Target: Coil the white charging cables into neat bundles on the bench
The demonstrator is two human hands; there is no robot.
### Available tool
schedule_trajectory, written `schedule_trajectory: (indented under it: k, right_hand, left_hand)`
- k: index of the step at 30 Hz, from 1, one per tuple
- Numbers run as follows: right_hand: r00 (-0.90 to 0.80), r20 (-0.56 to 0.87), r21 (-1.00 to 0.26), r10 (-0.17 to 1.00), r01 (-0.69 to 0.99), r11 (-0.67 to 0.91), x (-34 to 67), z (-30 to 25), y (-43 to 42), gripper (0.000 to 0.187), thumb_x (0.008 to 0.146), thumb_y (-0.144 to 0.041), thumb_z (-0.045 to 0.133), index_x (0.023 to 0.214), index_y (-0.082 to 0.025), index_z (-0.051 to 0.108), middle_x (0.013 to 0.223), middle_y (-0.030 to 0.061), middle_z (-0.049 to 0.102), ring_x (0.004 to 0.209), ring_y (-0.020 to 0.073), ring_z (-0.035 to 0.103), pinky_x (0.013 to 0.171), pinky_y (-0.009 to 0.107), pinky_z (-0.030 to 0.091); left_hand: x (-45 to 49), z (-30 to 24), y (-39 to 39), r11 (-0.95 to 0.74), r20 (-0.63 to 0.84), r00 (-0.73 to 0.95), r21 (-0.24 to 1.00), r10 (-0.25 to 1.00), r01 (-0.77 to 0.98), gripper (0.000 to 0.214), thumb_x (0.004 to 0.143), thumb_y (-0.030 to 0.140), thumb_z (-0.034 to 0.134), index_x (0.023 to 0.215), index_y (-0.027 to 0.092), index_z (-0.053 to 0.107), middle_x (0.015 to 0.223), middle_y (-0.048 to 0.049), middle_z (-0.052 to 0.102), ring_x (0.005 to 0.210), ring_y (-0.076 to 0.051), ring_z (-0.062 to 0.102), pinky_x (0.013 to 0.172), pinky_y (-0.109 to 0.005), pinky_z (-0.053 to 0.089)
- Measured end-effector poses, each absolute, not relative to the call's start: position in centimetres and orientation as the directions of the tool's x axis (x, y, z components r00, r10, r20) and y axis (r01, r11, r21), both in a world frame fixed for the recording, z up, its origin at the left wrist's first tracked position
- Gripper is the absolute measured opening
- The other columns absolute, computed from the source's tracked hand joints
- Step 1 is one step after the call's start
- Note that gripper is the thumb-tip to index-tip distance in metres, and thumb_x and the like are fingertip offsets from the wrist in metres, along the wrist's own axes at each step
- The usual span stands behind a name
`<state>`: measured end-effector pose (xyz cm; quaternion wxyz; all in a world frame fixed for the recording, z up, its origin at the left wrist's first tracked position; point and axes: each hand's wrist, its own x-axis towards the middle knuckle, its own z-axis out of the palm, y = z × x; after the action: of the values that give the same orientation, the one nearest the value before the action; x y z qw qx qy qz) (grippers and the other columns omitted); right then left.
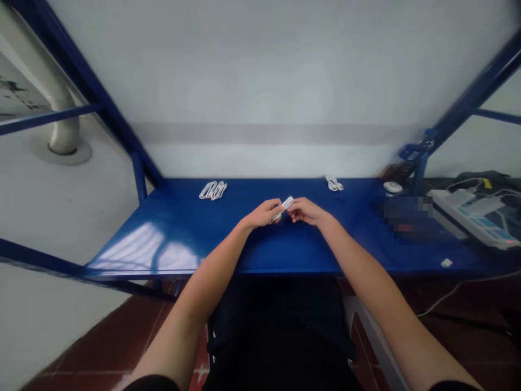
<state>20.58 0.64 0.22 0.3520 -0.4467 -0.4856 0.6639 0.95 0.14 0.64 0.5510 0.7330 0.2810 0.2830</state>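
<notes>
A white cable (287,203), folded into a narrow coil, is held above the middle of the blue table. My left hand (264,213) is closed around its lower left part, thumb on top. At the right end of the coil, my right hand (308,211) has its fingers bent in against it, pinching at the cable; the exact contact of the fingertips is hard to make out. Several coiled white cables (213,190) lie together at the back left of the table. Another white cable bundle (334,183) rests near the back edge, right of centre.
The blue table (183,228) has blue frame posts at both sides and a pale wall behind. To the right are a white scale (480,217), a round white object (392,187), a plastic bottle (427,140) and a small white piece (446,263). A blurred-out dark patch sits beside the scale.
</notes>
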Motion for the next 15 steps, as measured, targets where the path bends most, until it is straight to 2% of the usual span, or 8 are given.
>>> schedule_trajectory:
  k: [3, 6, 9, 15]
  right_hand:
    - [-0.3, -0.075, -0.997, 0.951, 0.014, -0.074, 20.2, 0.2, 0.4, 0.013, 0.059, -0.022, 0.074, 0.07, -0.015, 0.069, 0.057, -0.0013, 0.061, 0.051, 0.0099, 0.055, 0.044, 0.021, 0.051]
    - [-0.297, 0.015, -1.0, 0.955, 0.006, 0.018, 19.7, 0.4, 0.0, 0.017, 0.062, -0.028, 0.075, 0.073, -0.015, 0.071, 0.067, 0.001, 0.066, 0.053, 0.0097, 0.056, 0.044, 0.021, 0.052]
    - [-0.323, -0.007, -0.997, 0.946, -0.074, -0.033, 19.6, 0.5, -0.1, 0.02, 0.062, -0.028, 0.078, 0.075, -0.015, 0.071, 0.075, 0.0032, 0.069, 0.055, 0.0095, 0.057, 0.045, 0.022, 0.052]
    - [-0.471, -0.124, -0.931, 0.873, -0.25, -0.267, 19.8, 0.4, -0.4, 0.016, 0.064, -0.022, 0.075, 0.077, -0.015, 0.069, 0.067, 0.002, 0.067, 0.055, 0.0103, 0.058, 0.046, 0.02, 0.05]
  left_hand:
    - [0.8, 0.9, 0.2, -0.105, 0.028, 0.652, 0.991, 0.757, 0.079, 0.036, 0.09, 0.052, 0.053, 0.08, 0.019, 0.046, 0.054, 0.0049, 0.049, 0.04, -0.005, 0.038, 0.04, -0.017, 0.027]
    - [0.6, 1.3, 0.1, 0.028, -0.024, 0.649, 1.0, 0.76, 0.004, 0.032, 0.089, 0.048, 0.056, 0.081, 0.019, 0.047, 0.054, 0.0049, 0.047, 0.039, -0.005, 0.037, 0.036, -0.016, 0.023]
    - [0.6, 1.7, 0.0, 0.095, -0.039, 0.659, 0.994, 0.751, -0.05, 0.031, 0.089, 0.047, 0.057, 0.082, 0.018, 0.048, 0.053, 0.0045, 0.047, 0.037, -0.005, 0.036, 0.034, -0.016, 0.021]
    - [0.7, 1.9, -0.3, 0.172, -0.021, 0.714, 0.975, 0.7, -0.14, 0.033, 0.087, 0.048, 0.059, 0.082, 0.017, 0.05, 0.05, 0.0045, 0.046, 0.037, -0.005, 0.035, 0.035, -0.016, 0.022]
